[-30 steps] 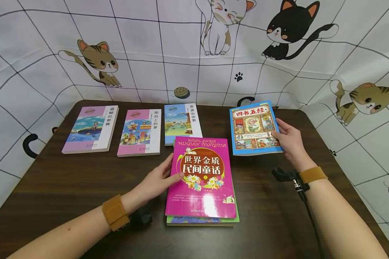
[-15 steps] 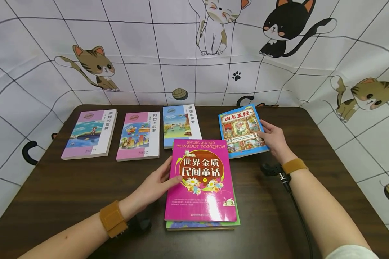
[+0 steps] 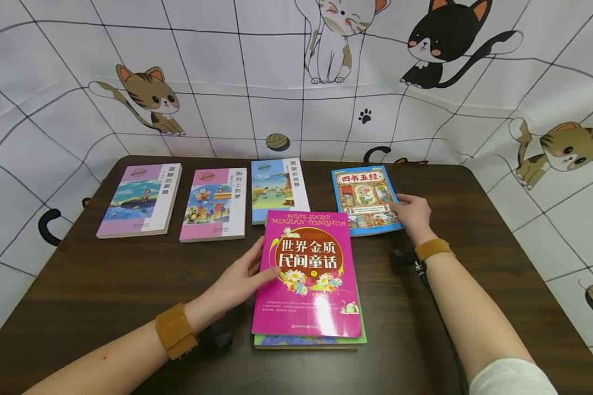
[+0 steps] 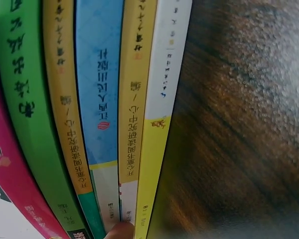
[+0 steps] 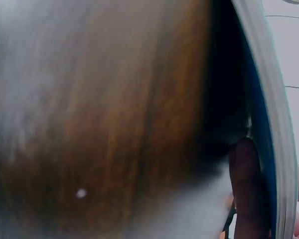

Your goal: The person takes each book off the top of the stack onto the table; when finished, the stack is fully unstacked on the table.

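I have the blue book (image 3: 368, 200) pinched by its edge at 3 o'clock. The thumb of my right hand (image 3: 414, 215) is on top and its other fingers go under, so there's no gap left between them and the cover. The book sits at about 1 o'clock from the pile (image 3: 306, 274). Its gripped side is up off the bench (image 3: 385, 312); I can't tell if the far side touches.

My left hand (image 3: 234, 281) is at 9 o'clock on the pile. Its fingers are spread, not wrapped round: the thumb lies on the shiny top cover and a fingertip touches the spines.

My big worry is tipping. I only hold one side, so I think the blue book could droop toward 9 o'clock or twist loose. If it swings toward 7 o'clock, it could bump the pile's corner. The top books don't line up, so a bump or a hard thumb push might make them slide. A pile shoved toward 12 o'clock could knock the pale book (image 3: 274, 189) just behind.
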The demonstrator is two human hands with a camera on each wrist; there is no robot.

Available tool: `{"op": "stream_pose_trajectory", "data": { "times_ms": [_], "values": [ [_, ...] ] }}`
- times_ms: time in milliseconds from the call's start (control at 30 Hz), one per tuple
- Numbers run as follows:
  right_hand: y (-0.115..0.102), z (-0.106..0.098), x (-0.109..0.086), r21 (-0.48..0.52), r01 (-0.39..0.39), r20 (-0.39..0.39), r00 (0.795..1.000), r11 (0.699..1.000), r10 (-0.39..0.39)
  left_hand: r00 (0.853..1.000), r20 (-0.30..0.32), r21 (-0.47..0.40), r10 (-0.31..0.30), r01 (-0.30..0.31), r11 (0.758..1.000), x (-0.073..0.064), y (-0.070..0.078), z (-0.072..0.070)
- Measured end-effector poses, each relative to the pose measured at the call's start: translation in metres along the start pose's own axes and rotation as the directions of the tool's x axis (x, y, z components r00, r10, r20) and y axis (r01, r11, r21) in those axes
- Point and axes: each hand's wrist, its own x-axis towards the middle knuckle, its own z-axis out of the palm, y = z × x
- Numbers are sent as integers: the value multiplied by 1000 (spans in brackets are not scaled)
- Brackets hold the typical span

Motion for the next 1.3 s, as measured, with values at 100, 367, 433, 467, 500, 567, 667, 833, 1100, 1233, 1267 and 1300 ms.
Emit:
{"op": "stream_pose_trajectory", "data": {
  "times_ms": [100,367,433,467,500,567,667,833,1100,1233,1267,1300],
  "values": [
    [2,0,0,-51,-6,-48,999,999,3,1000,-4,14,-1,1,1000,3,-3,1],
    [0,6,2,-96,17,-114,993,995,-28,1000,10,-1,-15,15,1000,-3,12,1],
    [-1,7,1,-97,12,-119,993,995,-24,1000,5,12,-16,16,1000,-2,10,1],
    [-1,8,2,-100,12,-120,992,995,-24,1000,2,17,-16,16,1000,-1,8,1],
    [-1,8,2,-102,13,-120,992,995,-25,1000,-1,22,-14,14,1000,0,5,1],
    [-1,10,2,-111,21,-120,992,994,-34,1000,-6,28,-9,9,1000,2,0,1],
    [-2,11,3,-125,44,-124,990,991,-60,1000,-3,24,1,-1,1000,2,-3,0],
    [-4,10,0,-211,80,-132,985,974,-110,1000,16,15,3,-3,1000,-5,12,-1],
    [-2,0,-8,-193,148,-106,980,970,-170,999,30,7,-11,11,1000,-15,29,-1],
    [-8,-8,-16,-154,166,-126,974,974,-186,1000,26,-12,-6,6,1000,-8,17,-2],
    [-10,-10,-19,-142,175,-121,974,974,-192,1000,21,-13,-7,7,1000,-6,13,-3],
    [-12,-13,-22,-132,184,-114,973,974,-199,1000,14,-11,-9,9,1000,-4,9,-3]
  ]
}}
